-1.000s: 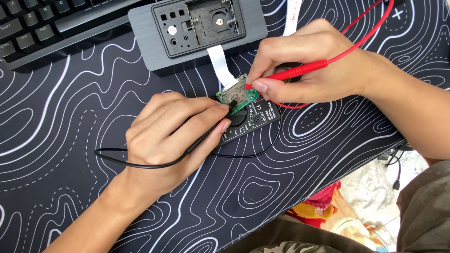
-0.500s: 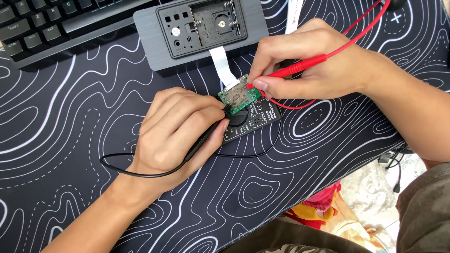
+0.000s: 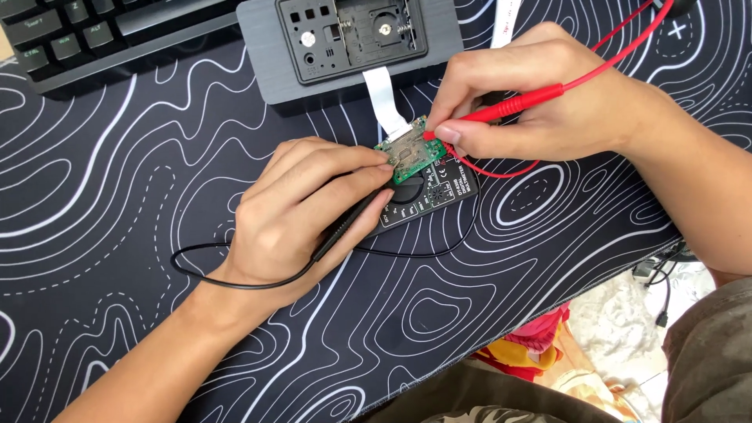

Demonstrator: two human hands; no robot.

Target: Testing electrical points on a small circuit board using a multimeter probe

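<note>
Patterned bench mat point(image 3: 117, 180): left hand point(image 3: 305, 211) grips black probe point(image 3: 352, 227), right hand point(image 3: 540, 98) pinches red probe point(image 3: 509, 110) on green circuit board point(image 3: 411, 153) at twelve o'clock; a slipping tip could short contacts.

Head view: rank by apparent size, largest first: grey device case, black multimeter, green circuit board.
1. grey device case
2. black multimeter, partly hidden under the left hand, so unsure
3. green circuit board

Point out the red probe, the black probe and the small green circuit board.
red probe point(image 3: 513, 110), head view, on its red handle.
black probe point(image 3: 348, 223), head view, on its black handle under the fingers.
green circuit board point(image 3: 409, 155), head view, on its middle.
</note>
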